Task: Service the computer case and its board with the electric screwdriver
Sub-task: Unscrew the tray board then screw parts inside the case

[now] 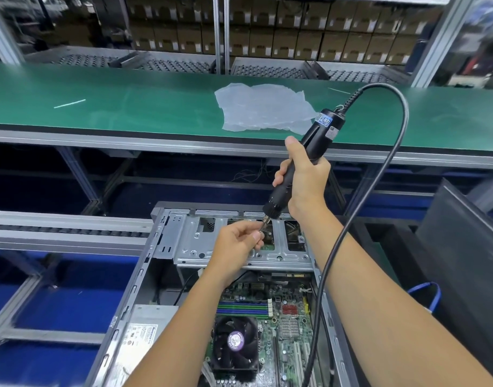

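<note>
An open grey computer case point(167, 241) lies in front of me with its green board point(284, 325), a black cooler fan point(235, 344) and a power supply point(139, 339) showing inside. My right hand point(304, 180) grips the black electric screwdriver point(320, 132) tilted above the case's drive bay bracket point(239, 258). The tool's black cable point(390, 174) loops up and down past my right forearm. My left hand point(237, 244) pinches the bit at the screwdriver's tip point(264, 223); whether a screw sits there is too small to tell.
A green conveyor belt point(128, 107) runs behind the case, with a crumpled clear plastic bag point(262, 107) on it. Roller tracks and stacked cardboard boxes point(295, 37) stand beyond. A dark panel point(468, 247) leans at the right. Blue bins lie below the frame at the left.
</note>
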